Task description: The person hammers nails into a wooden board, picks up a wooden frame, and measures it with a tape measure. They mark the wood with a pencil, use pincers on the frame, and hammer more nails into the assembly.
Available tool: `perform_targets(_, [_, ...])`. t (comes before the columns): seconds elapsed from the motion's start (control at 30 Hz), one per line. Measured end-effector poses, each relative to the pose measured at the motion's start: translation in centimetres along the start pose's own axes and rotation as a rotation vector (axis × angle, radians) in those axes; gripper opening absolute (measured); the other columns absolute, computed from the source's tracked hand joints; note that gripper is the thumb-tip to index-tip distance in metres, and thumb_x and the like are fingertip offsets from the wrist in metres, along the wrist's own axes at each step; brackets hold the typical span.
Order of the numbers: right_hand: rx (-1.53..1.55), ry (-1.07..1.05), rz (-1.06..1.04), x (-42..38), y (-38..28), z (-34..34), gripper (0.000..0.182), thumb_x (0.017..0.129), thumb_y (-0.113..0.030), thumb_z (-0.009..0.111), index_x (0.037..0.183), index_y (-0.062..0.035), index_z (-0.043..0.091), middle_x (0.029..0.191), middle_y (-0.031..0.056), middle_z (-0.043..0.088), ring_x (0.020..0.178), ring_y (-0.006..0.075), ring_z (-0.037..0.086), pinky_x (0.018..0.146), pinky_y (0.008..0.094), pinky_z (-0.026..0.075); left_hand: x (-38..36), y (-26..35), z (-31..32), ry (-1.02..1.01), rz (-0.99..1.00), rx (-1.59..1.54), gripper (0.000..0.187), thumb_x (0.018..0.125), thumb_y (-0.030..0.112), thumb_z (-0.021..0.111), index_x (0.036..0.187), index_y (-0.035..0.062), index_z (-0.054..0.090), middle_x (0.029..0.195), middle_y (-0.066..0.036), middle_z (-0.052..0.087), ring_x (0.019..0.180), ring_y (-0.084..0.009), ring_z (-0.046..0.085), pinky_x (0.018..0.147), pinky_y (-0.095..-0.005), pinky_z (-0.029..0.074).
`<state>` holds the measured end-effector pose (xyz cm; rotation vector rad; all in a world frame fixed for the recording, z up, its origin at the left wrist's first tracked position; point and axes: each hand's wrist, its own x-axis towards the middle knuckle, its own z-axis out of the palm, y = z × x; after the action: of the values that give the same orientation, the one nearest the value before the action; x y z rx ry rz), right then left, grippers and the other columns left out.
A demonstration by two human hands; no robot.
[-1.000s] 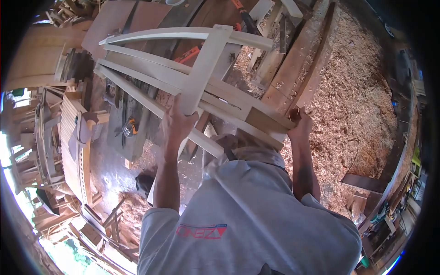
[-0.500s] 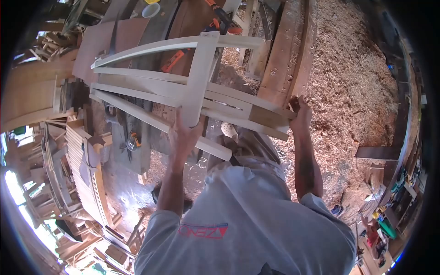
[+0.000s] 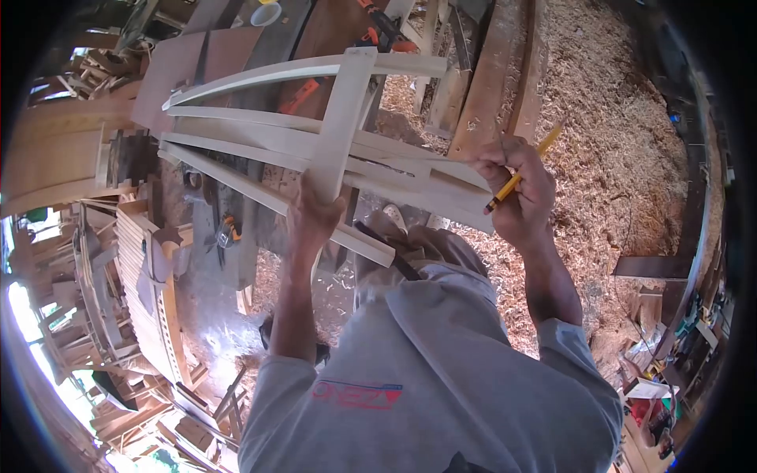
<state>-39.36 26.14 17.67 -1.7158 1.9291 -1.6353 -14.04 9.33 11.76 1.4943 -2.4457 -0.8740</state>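
A pale wooden frame (image 3: 260,140) of long tapering slats lies in front of me, the slats drawing together at the left. A flat crosspiece (image 3: 344,110) lies across them. My left hand (image 3: 315,214) is closed round the crosspiece's near end, close to the nearest slat. My right hand (image 3: 527,189) is closed on a yellow pencil (image 3: 550,140), beside the right end of the frame. The pencil slants, its dark tip pointing down toward me and left. Part of the frame's right end is hidden behind the fingers.
Behind the frame lie an orange-and-black power tool (image 3: 382,33) and a pale cup (image 3: 266,14). Thick planks (image 3: 493,75) run at the back right. Wood shavings (image 3: 599,158) cover the floor there. A yellow-black tool (image 3: 229,231) sits at left, near a slatted wooden piece (image 3: 142,276).
My right hand has come away from the frame's right end, moved slightly right and turned, and the pencil now shows in it. My left hand still grips the crosspiece.
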Motion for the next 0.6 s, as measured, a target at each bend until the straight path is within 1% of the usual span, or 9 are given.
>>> perform_targets(0.1, [0.118, -0.020, 0.060, 0.3, -0.7, 0.3, 0.009, 0.093, 0.006, 0.058, 0.096, -0.0003, 0.054, 0.091, 0.0122, 0.068, 0.082, 0.0160, 0.065, 0.072, 0.0273, 0.052, 0.0, -0.1, 0.2, 0.001, -0.050, 0.002, 0.063, 0.076, 0.022, 0.069, 0.130, 0.0003, 0.045, 0.098, -0.028, 0.067, 0.092, -0.0477, 0.065, 0.079, -0.0533, 0.052])
perform_targets(0.17, [0.158, 0.044, 0.124, 0.9, -1.6, 0.6, 0.016, 0.083, 0.012, 0.064, 0.092, -0.0005, 0.059, 0.081, 0.0092, 0.067, 0.073, 0.0230, 0.064, 0.067, 0.0314, 0.051, 0.4, -1.3, 0.7, 0.015, 0.032, -0.057, 0.065, 0.076, 0.023, 0.069, 0.132, -0.0011, 0.044, 0.097, -0.029, 0.067, 0.092, -0.0474, 0.065, 0.079, -0.0531, 0.052])
perform_targets(0.2, [0.158, 0.049, 0.119, 1.2, -1.5, 0.8, 0.016, 0.083, 0.012, 0.064, 0.092, -0.0005, 0.059, 0.081, 0.0092, 0.067, 0.073, 0.0230, 0.064, 0.067, 0.0314, 0.051, 0.5, -1.1, 0.5, 0.019, 0.037, -0.055, 0.065, 0.076, 0.023, 0.069, 0.132, -0.0011, 0.044, 0.097, -0.029, 0.067, 0.092, -0.0474, 0.065, 0.079, -0.0531, 0.052])
perform_targets(0.27, [0.064, -0.027, 0.007, 1.2, -1.4, 0.9, 0.014, 0.082, 0.009, 0.065, 0.090, -0.0006, 0.058, 0.080, 0.0099, 0.067, 0.073, 0.0257, 0.064, 0.071, 0.0351, 0.050, 0.3, -0.4, -0.1, -0.071, -0.062, -0.047, 0.067, 0.077, 0.024, 0.069, 0.132, -0.0036, 0.043, 0.100, -0.031, 0.066, 0.095, -0.0476, 0.064, 0.082, -0.0527, 0.051])
perform_targets(0.4, [0.084, -0.059, 0.060, 0.1, -0.7, 2.8, 0.014, 0.082, 0.006, 0.066, 0.091, -0.0013, 0.057, 0.081, 0.0101, 0.067, 0.072, 0.0271, 0.064, 0.076, 0.0374, 0.049, 0.5, -1.3, 0.4, -0.061, 0.003, -0.027, 0.067, 0.079, 0.025, 0.069, 0.133, -0.0052, 0.041, 0.103, -0.033, 0.065, 0.098, -0.0477, 0.064, 0.084, -0.0522, 0.050])
perform_targets(0.47, [0.023, -0.134, 0.029, 0.2, -0.5, 4.9, 0.015, 0.083, 0.009, 0.065, 0.090, -0.0016, 0.057, 0.085, 0.0113, 0.068, 0.076, 0.0249, 0.064, 0.072, 0.0378, 0.049, 0.2, -0.9, -0.1, -0.136, -0.066, -0.135, 0.070, 0.079, 0.025, 0.071, 0.134, -0.0051, 0.040, 0.115, -0.034, 0.058, 0.106, -0.0485, 0.058, 0.090, -0.0533, 0.046])
perform_targets(0.5, [-0.015, -0.146, 0.060, 0.0, 0.1, 6.6, 0.012, 0.084, 0.005, 0.066, 0.090, -0.0024, 0.058, 0.083, 0.0121, 0.067, 0.078, 0.0288, 0.065, 0.073, 0.0393, 0.049, 0.2, -0.8, 0.0, -0.144, -0.053, -0.124, 0.070, 0.079, 0.025, 0.071, 0.134, -0.0051, 0.040, 0.115, -0.034, 0.058, 0.106, -0.0485, 0.058, 0.090, -0.0533, 0.046])
perform_targets(0.57, [-0.025, -0.224, 0.202, -1.0, 2.5, 10.0, 0.016, 0.080, 0.003, 0.067, 0.092, -0.0030, 0.058, 0.081, 0.0136, 0.066, 0.080, 0.0337, 0.064, 0.073, 0.0416, 0.049, 0.3, -0.3, 0.5, 0.007, 0.026, 0.163, 0.073, 0.077, 0.019, 0.072, 0.136, -0.0054, 0.037, 0.122, -0.033, 0.047, 0.111, -0.0484, 0.050, 0.095, -0.0548, 0.042])
perform_targets(0.6, [-0.032, -0.205, 0.219, -1.5, 3.5, 11.4, 0.016, 0.080, 0.003, 0.067, 0.092, -0.0030, 0.058, 0.081, 0.0136, 0.066, 0.080, 0.0337, 0.064, 0.073, 0.0416, 0.049, 0.7, 0.1, 0.8, -0.008, 0.045, 0.171, 0.073, 0.077, 0.019, 0.072, 0.136, -0.0054, 0.037, 0.122, -0.033, 0.047, 0.111, -0.0484, 0.050, 0.095, -0.0548, 0.042])
